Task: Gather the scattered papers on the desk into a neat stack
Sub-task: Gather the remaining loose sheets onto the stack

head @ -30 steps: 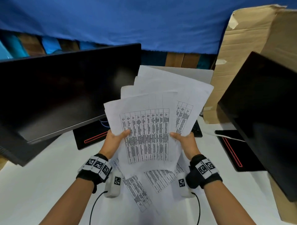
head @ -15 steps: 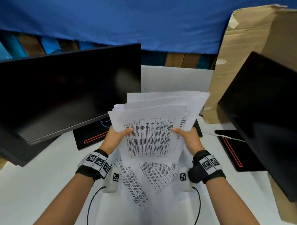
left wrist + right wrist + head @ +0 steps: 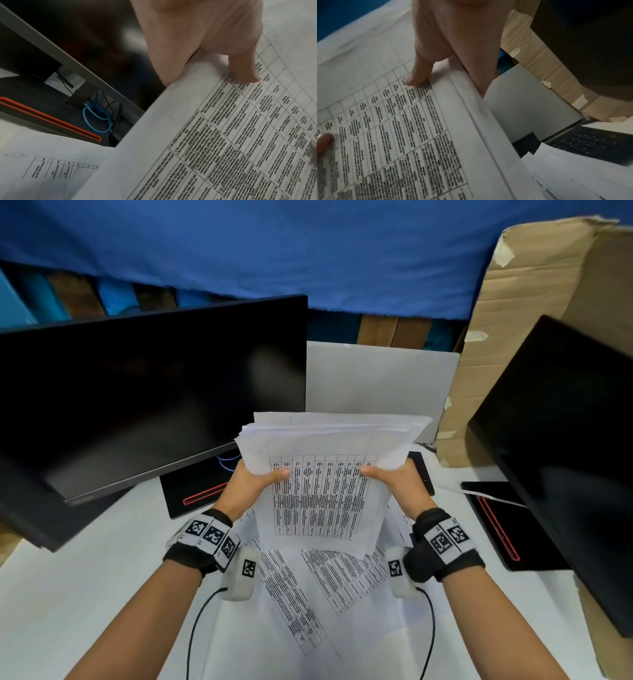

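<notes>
A: What's the surface like?

B: A white desk (image 3: 68,594), seen from above, with a blue cloth (image 3: 308,251) hanging across the back at twelve o'clock.

A: Nearest to the person?

B: At six o'clock, loose printed sheets (image 3: 308,594) lie on the desk at differing angles, overlapping, between the two forearms. More of them show low in the left wrist view (image 3: 42,169).

A: And the hands?

B: Just beyond, both are raised over those sheets, holding a bundle of papers (image 3: 325,491) upright. The left hand (image 3: 250,484) pinches the bundle's left edge, thumb pressed flat on the printed table, the other fingers hidden behind the sheets. The right hand (image 3: 400,484) does the same on the right edge. The wrist views confirm each thumb lying on the front page (image 3: 231,40) (image 3: 453,40). The bundle's top edges are close but still fan a little.

A: Farther out?

B: At ten o'clock, a dark monitor (image 3: 137,392), its stand base with a red stripe (image 3: 195,494) and a blue cable (image 3: 96,119) beneath. At twelve, behind the bundle, an open laptop (image 3: 376,385); its keyboard shows in the right wrist view (image 3: 590,143). At two o'clock, a second dark monitor (image 3: 565,457), with a cardboard box (image 3: 531,302) behind it.
</notes>
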The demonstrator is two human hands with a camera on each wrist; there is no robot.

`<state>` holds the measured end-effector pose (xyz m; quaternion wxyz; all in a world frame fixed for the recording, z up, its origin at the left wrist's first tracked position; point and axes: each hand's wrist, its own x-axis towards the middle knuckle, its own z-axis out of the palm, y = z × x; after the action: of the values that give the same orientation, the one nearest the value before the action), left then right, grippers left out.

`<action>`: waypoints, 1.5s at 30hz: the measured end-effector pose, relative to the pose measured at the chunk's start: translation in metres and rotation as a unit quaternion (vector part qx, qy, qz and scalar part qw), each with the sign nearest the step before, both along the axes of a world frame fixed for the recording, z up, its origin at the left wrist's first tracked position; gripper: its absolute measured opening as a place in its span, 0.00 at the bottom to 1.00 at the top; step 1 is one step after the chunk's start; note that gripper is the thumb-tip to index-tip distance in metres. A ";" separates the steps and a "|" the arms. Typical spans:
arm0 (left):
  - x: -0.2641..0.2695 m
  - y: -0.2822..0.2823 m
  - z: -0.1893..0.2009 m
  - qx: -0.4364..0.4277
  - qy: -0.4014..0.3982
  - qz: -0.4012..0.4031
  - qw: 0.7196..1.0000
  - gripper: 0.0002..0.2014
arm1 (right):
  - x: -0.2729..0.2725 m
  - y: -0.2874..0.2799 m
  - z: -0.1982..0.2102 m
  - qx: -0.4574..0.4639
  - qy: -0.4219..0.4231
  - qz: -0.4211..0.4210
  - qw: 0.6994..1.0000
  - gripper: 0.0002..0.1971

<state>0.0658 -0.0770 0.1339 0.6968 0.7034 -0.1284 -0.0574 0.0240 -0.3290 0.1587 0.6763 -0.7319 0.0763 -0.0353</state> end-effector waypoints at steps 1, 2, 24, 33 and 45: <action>0.000 0.000 -0.001 -0.001 0.000 0.001 1.000 0.20 | 0.001 0.000 0.001 -0.002 -0.003 -0.001 1.000 0.15; -0.001 0.000 -0.002 -0.002 -0.002 0.000 1.000 0.20 | 0.001 0.000 0.003 0.001 -0.006 -0.001 1.000 0.15; -0.003 -0.005 -0.005 -0.047 0.017 0.009 0.999 0.19 | 0.004 0.068 0.091 -0.692 -0.093 0.156 0.699 0.41; -0.003 -0.012 -0.005 -0.035 0.007 0.016 0.999 0.15 | 0.009 0.082 0.092 -0.685 -0.128 0.197 0.690 0.35; -0.005 0.000 -0.009 -0.061 0.030 0.003 0.998 0.18 | 0.000 -0.016 0.031 -0.128 0.064 0.066 0.988 0.17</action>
<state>0.0606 -0.0771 0.1253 0.7421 0.6578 -0.1092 -0.0686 0.0240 -0.3450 0.1901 0.5719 -0.8163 0.0662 0.0468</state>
